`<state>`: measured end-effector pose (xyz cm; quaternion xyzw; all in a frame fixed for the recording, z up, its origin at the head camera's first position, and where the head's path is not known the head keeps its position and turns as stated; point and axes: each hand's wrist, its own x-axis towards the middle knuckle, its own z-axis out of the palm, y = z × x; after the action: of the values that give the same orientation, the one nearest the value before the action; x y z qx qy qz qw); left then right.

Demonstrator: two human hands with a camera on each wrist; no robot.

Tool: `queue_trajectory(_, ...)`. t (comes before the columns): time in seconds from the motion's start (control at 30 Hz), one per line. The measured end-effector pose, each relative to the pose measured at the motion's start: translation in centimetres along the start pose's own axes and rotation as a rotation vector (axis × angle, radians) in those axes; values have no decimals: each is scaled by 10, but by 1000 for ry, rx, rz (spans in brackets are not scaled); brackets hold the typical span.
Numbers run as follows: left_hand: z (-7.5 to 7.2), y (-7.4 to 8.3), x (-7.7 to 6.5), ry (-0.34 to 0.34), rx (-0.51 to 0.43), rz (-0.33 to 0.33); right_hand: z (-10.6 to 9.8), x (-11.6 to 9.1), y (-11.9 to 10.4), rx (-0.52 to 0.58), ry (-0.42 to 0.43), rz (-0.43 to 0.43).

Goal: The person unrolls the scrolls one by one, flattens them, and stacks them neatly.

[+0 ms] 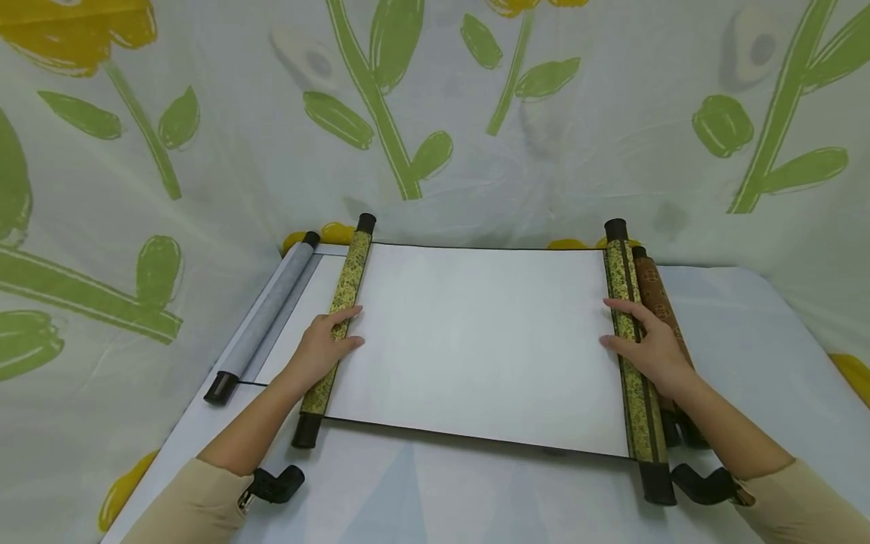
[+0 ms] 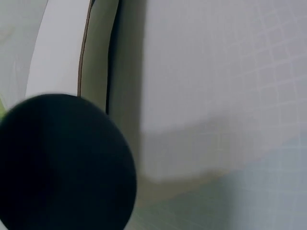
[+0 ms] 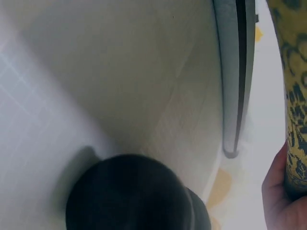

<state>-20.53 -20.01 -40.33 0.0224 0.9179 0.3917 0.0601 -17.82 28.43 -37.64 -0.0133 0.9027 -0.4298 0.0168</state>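
Observation:
A hanging scroll lies partly unrolled on the table, its blank white sheet point(image 1: 476, 340) stretched between two yellow-green patterned rolls with dark end knobs. My left hand point(image 1: 322, 344) grips the slim left roll point(image 1: 351, 268), thumb and forefinger reaching over onto the sheet side. Around the thicker right roll point(image 1: 620, 272) my right hand point(image 1: 652, 351) is curled, fingertips at the sheet's edge. The right wrist view shows part of that hand point(image 3: 283, 206) against the patterned roll point(image 3: 297, 100). In the left wrist view a big dark round shape point(image 2: 67, 163) hides much; the hand is not visible there.
A grey-blue roll point(image 1: 272, 310) with dark knobs lies at the table's left side, beside the scroll. A brown patterned roll point(image 1: 655, 291) lies close behind the right roll. A flower-printed curtain point(image 1: 476, 174) backs the pale table point(image 1: 727, 325).

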Motion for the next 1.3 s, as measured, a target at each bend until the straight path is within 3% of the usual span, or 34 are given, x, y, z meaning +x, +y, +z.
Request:
queue_trajectory(0.27, -5, 1, 4, 1, -22, -39, -5, 1, -1, 12, -49, 30)
queue_trajectory(0.4, -8, 4, 4, -8, -10, -24, -6, 0, -1, 24, -52, 20)
queue_trajectory(0.63, -14, 2, 2, 1, 69, 69, -7, 0, 1, 29, -49, -14)
queue_trajectory(0.93, -15, -4, -2, 21, 119, 46, -11, 0, 6, 57, -102, -25)
queue_trajectory(1.17, -19, -9, -4, 29, 128, 62, -9, 2, 9, 37, -110, 20)
queue_trajectory(1.3, -22, -12, -1, 24, 132, 39, -7, 2, 10, 6, -113, 64)
